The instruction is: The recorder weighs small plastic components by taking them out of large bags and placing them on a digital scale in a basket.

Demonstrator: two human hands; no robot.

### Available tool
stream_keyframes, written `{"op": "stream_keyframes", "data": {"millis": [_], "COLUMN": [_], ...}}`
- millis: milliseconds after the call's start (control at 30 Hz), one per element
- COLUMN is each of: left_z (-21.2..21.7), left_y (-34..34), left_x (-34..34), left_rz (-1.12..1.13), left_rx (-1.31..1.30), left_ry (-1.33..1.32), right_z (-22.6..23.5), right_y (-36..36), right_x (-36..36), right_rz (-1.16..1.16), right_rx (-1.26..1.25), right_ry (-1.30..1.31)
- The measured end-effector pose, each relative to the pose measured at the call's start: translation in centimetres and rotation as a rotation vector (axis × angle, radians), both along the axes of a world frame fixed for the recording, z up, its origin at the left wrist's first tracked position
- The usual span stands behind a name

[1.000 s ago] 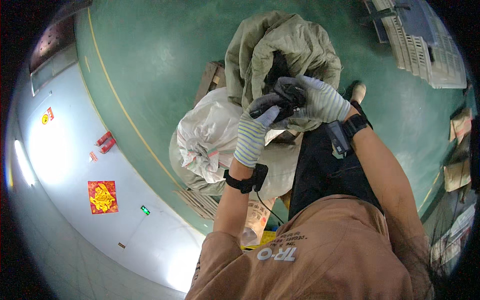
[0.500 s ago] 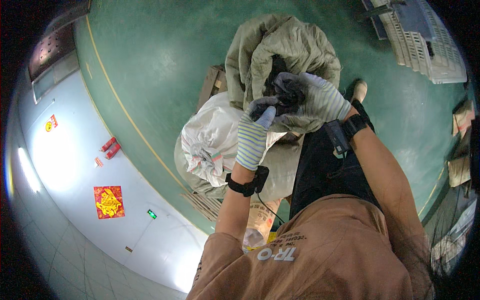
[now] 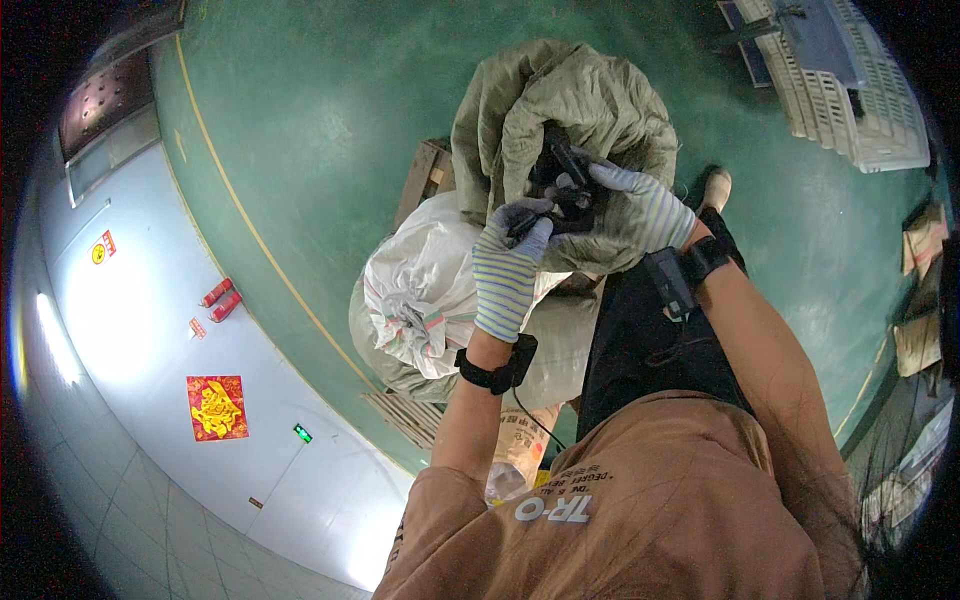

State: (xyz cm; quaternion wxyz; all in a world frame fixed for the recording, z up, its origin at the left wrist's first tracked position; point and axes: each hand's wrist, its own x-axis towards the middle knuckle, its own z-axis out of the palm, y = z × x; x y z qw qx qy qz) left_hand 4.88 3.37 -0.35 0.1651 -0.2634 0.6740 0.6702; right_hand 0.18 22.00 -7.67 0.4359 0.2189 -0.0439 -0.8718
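Note:
A grey-green woven sack (image 3: 600, 110) stands in front of me with its mouth rolled open. Several small black parts (image 3: 572, 200) show in its dark opening; their exact kind cannot be made out. Both my hands wear striped gloves with dark grey fingertips. At the near left rim of the sack my left hand (image 3: 508, 265) is closed, its thumb and fingers pinching a small dark piece. My right hand (image 3: 640, 205) reaches in from the right side, fingers bent around a black elongated part (image 3: 566, 158) in the opening; some of those fingers are hidden.
A tied white sack (image 3: 420, 285) sits left of the open one, with a wooden crate (image 3: 424, 180) behind. Below are wooden slats (image 3: 405, 418) and a printed paper bag (image 3: 520, 445). Stacked white plastic crates (image 3: 850, 100) stand far right; two red fire extinguishers (image 3: 220, 300) are by the left wall.
The dark clump between my hands has come apart, and a black elongated part now shows upright in the opening. My right hand's fingers have shifted; my left hand stays nearly in place.

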Motion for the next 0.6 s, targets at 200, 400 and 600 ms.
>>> {"op": "stream_keyframes", "data": {"millis": [200,400,600], "left_z": [0.5,1.7,3.8], "left_y": [0.6,1.4,2.0], "left_x": [-0.5,-0.5,-2.1], "left_rz": [0.033,-0.063,-0.565], "left_rx": [0.015,-0.078,-0.880], "left_ry": [-0.013,0.128,0.487], "right_z": [-0.1,-0.2,-0.1], "right_y": [0.1,0.1,0.8], "right_x": [0.0,-0.3,-0.3], "right_rz": [-0.006,0.011,0.116], "right_rx": [0.034,0.000,-0.016], "right_ry": [-0.008,-0.108,-0.165]}}
